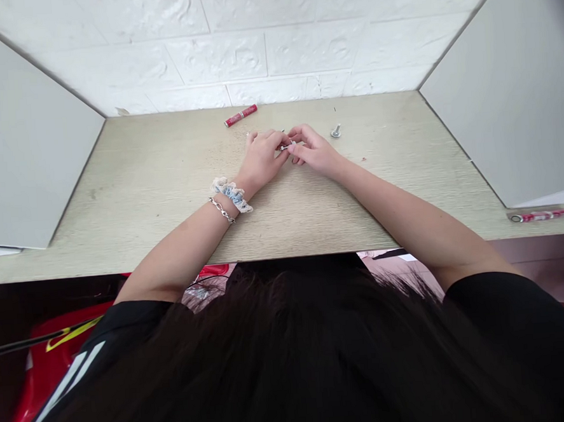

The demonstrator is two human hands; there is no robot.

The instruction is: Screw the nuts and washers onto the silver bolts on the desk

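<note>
My left hand (263, 156) and my right hand (314, 150) meet fingertip to fingertip over the middle of the desk (184, 179). Between them is a small silvery metal piece (284, 148), partly hidden by the fingers; its exact shape is too small to tell. Both hands are closed around it in a pinch. Just right of my right hand, a metal bolt with a wide round base (336, 131) stands on the desk. Behind my left hand lies a red tube (240, 115) with silvery bands.
A white brick-pattern wall (238, 54) closes off the back. Grey panels stand at the left (24, 137) and right (504, 89). Another red tube (544, 215) lies by the front right edge. Small crumbs and a tiny dark sliver are on the desk.
</note>
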